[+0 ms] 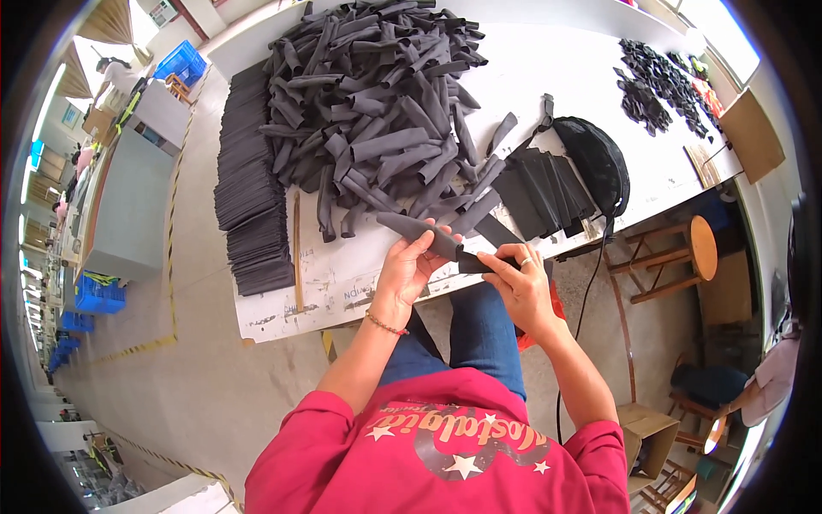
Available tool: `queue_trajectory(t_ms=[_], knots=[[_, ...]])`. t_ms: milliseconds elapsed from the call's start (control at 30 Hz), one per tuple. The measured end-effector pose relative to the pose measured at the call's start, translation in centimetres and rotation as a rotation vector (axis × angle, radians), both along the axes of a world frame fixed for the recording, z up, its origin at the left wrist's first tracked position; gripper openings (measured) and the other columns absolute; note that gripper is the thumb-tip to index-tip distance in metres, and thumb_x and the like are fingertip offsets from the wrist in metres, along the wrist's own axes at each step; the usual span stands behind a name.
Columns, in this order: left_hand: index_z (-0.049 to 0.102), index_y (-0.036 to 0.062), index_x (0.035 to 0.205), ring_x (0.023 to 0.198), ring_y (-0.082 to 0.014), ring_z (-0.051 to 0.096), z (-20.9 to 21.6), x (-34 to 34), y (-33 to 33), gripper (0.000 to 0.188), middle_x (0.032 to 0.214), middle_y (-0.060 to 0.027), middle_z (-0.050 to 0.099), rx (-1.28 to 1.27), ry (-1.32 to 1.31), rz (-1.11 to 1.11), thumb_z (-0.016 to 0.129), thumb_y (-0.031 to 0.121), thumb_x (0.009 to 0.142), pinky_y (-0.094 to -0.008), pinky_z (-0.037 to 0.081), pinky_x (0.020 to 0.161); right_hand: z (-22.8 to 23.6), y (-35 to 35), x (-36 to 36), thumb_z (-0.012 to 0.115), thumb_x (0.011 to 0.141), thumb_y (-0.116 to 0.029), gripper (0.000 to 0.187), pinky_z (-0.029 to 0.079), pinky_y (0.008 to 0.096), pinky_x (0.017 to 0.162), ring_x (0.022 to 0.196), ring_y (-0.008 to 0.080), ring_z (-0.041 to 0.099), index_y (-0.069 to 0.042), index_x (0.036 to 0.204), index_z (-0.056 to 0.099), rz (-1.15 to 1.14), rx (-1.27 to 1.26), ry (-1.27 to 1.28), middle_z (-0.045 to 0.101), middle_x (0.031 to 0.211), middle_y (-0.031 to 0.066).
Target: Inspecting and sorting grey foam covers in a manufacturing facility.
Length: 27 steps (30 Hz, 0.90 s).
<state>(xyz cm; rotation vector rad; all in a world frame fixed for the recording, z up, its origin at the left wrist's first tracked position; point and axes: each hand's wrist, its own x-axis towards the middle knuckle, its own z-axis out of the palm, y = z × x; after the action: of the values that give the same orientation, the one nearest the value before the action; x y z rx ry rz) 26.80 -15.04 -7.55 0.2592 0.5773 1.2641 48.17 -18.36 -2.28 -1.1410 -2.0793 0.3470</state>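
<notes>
- The gray fabric tube is held just above the bench's near edge, in front of the person; its long axis slants from upper left down to lower right, toward the right hand.
- The left hand is nearer the tube and grips it, thumb on top and fingers beneath and along its lower side.
- The right hand pinches a short black strip between thumb and fingers, right at the tube's lower end. The two pieces meet there, roughly in line; whether the strip sits inside the tube's mouth or only against it, I cannot tell.
- The tube is matte, soft-looking cloth, rounded and hollow; the strip looks flatter and darker.
- Beyond the hands, a loose heap of similar tubes lies on the white bench, jumbled in all directions, some with open ends showing.
- Left of the heap runs a long, tightly layered stack of flat dark pieces, with a thin wooden stick beside it.
- To the right, flat black panels lie fanned next to a smooth, rounded black case.
</notes>
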Motion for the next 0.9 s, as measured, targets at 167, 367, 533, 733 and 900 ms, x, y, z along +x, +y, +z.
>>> queue_trajectory(t_ms=[167, 367, 533, 733, 900], knots=[[0.047, 0.0001, 0.122, 0.11, -0.0402, 0.06, 0.0, 0.0, -0.2, 0.031, 0.117, -0.0216, 0.059, 0.01, -0.048, -0.078, 0.058, 0.007, 0.094, -0.0501, 0.053, 0.094, 0.1, 0.5, 0.0, 0.073, 0.072, -0.004, 0.039, 0.042, 0.0385, 0.08, 0.09, 0.0267, 0.053, -0.012, 0.109, 0.07, 0.025, 0.011, -0.043, 0.056, 0.096, 0.0072], [0.043, 0.0, 0.128, 0.113, -0.0378, 0.059, -0.1, -0.4, -0.3, 0.034, 0.127, -0.025, 0.054, 0.047, -0.078, -0.138, 0.052, 0.006, 0.096, -0.0501, 0.052, 0.096, 0.3, 0.8, 0.1, 0.073, 0.071, -0.004, 0.039, 0.04, 0.0387, 0.079, 0.088, 0.0252, 0.053, -0.012, 0.109, 0.069, 0.011, 0.099, -0.139, 0.055, 0.094, 0.0059], [0.038, 0.0025, 0.134, 0.114, -0.0331, 0.059, 1.3, 1.2, -1.1, 0.04, 0.131, -0.0253, 0.052, 0.083, -0.002, -0.055, 0.052, 0.006, 0.097, -0.0458, 0.051, 0.099, -0.2, 0.3, -0.7, 0.069, 0.075, -0.009, 0.04, 0.041, 0.0395, 0.079, 0.091, 0.0255, 0.054, -0.01, 0.114, 0.065, -0.094, 0.26, -0.312, 0.054, 0.101, 0.0058], [0.039, 0.0033, 0.134, 0.117, -0.0308, 0.057, 4.7, 2.3, -2.5, 0.04, 0.125, -0.0217, 0.058, 0.247, 0.097, 0.091, 0.053, 0.01, 0.097, -0.0442, 0.048, 0.101, 0.1, 0.3, -2.2, 0.076, 0.073, -0.007, 0.055, 0.043, 0.0434, 0.081, 0.092, 0.0311, 0.053, -0.007, 0.125, 0.057, -0.098, 0.16, -0.157, 0.054, 0.106, 0.0125], [0.054, 0.0023, 0.116, 0.115, -0.0294, 0.059, 2.0, 3.9, -1.7, 0.025, 0.105, -0.0164, 0.068, 0.251, 0.004, 0.057, 0.055, 0.018, 0.098, -0.0397, 0.046, 0.1, -1.0, 0.2, -5.0, 0.076, 0.072, -0.003, 0.052, 0.046, 0.0457, 0.087, 0.103, 0.0388, 0.053, -0.002, 0.118, 0.051, 0.032, 0.031, 0.062, 0.053, 0.114, 0.0189]])
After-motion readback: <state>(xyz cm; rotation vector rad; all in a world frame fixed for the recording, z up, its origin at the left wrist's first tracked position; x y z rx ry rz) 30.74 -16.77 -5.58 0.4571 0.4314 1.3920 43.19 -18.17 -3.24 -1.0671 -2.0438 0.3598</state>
